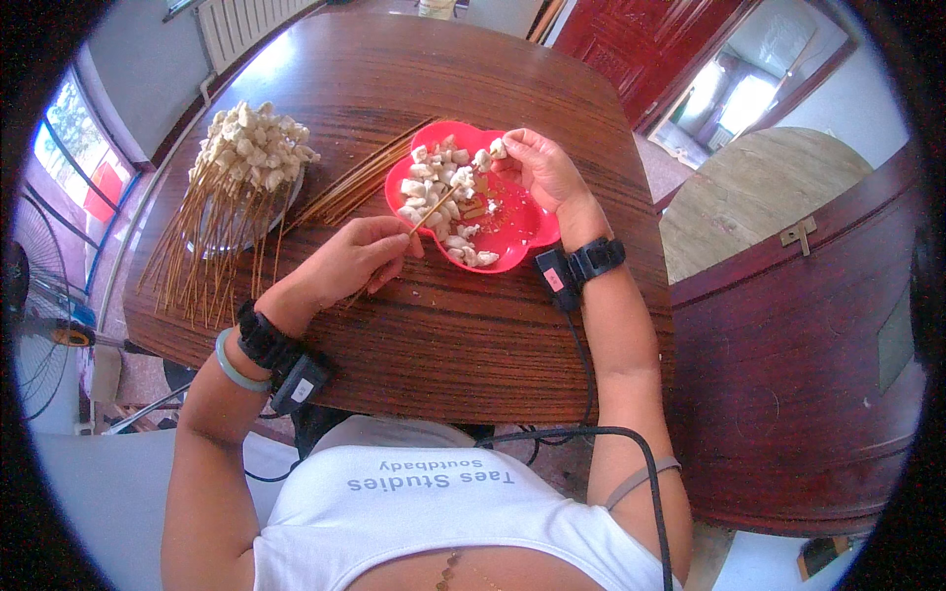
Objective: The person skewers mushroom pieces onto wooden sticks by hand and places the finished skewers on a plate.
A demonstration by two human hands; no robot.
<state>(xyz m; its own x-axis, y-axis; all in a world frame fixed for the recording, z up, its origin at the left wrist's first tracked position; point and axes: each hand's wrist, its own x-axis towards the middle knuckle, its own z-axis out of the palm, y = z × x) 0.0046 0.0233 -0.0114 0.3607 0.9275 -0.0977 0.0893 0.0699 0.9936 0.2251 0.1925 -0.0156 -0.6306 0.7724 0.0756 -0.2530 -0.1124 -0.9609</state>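
Observation:
My left hand (pixel 362 255) grips a thin wooden skewer (pixel 433 210) that slants up to the right over the dish. A whitish chunk (pixel 463 179) sits at the skewer's far tip. Between the thumb and fingers of my right hand (pixel 545 168) is a pale chunk (pixel 498 148), held above the dish's right rim. Another chunk (pixel 482 160) is right beside it; I cannot tell whether the fingers hold that one too. Below both hands lies a red lobed plastic dish (pixel 538 221), with many loose white chunks (pixel 415 189) mostly on its left side and crumbs on its floor.
A bundle of bare skewers (pixel 362 179) lies left of the dish on the wooden table (pixel 458 347). Farther left, skewers loaded with white chunks (pixel 251 148) are heaped on a shiny tray (pixel 297 193). A black cable (pixel 580 354) runs from my right wrist device. A fan (pixel 37 310) stands at left.

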